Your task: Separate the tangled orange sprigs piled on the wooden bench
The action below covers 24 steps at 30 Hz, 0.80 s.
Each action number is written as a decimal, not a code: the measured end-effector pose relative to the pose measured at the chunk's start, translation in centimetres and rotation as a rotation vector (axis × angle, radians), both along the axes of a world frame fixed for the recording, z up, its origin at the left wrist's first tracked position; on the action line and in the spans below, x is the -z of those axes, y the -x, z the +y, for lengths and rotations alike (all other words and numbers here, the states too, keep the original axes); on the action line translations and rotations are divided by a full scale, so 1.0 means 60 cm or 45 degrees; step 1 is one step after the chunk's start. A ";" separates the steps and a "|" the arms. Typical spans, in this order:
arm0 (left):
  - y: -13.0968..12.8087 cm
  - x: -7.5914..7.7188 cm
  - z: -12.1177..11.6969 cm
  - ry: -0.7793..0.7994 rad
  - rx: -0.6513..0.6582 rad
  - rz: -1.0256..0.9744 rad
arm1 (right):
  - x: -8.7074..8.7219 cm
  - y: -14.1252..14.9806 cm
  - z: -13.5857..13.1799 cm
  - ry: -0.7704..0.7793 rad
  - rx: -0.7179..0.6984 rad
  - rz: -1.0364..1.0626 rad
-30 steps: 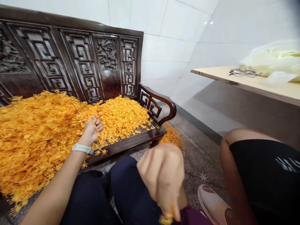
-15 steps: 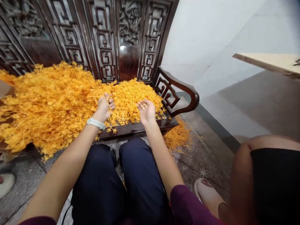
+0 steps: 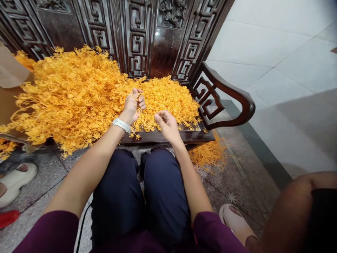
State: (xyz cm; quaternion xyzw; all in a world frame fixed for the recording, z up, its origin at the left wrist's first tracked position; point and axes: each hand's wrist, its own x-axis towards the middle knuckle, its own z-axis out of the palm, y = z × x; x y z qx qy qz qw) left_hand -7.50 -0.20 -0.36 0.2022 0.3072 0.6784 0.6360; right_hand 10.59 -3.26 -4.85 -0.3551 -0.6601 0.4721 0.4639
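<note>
The left hand (image 3: 134, 107) stands upright above the heap with its fingers curled, closed on a small sprig (image 3: 138, 100) of orange, branching stems. A white watch (image 3: 121, 125) sits on that wrist. The right hand (image 3: 167, 125) is half-open, palm up and just beside the left, with its fingers loosely curled toward the thumb. Whether it pinches a fine strand is impossible to tell at this size.

The orange sprigs (image 3: 79, 95) lie in a deep, tangled mound across the seat of a dark carved wooden settee (image 3: 138, 42). They rise highest at the left of the view and thin toward the armrest (image 3: 237, 102). Both hands hover over the mound near the seat's front rail (image 3: 163, 138), and a few sprigs hang over that rail. More loose sprigs (image 3: 207, 153) lie on the stone floor (image 3: 244, 175) below the settee's right end.

The person's knees in navy trousers (image 3: 165, 189) sit directly below the hands, and maroon sleeves (image 3: 50, 232) cover the upper arms. At the left edge, a cardboard sheet (image 3: 10, 102) leans against the heap, with a white slipper (image 3: 17, 177) on the floor below it. At the lower right, a co-worker's bare arm (image 3: 286, 211) and a pale slipper (image 3: 234, 221) show.
</note>
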 end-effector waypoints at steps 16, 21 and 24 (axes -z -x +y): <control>-0.012 -0.002 0.005 0.233 -0.243 -0.220 | -0.041 -0.022 -0.095 -0.462 -0.256 -0.107; -0.024 -0.008 0.021 0.280 -0.368 -0.197 | -0.066 -0.027 -0.166 -0.495 -0.486 0.101; 0.014 0.000 0.027 0.346 -0.450 -0.289 | -0.085 -0.051 -0.220 -0.433 -0.851 0.369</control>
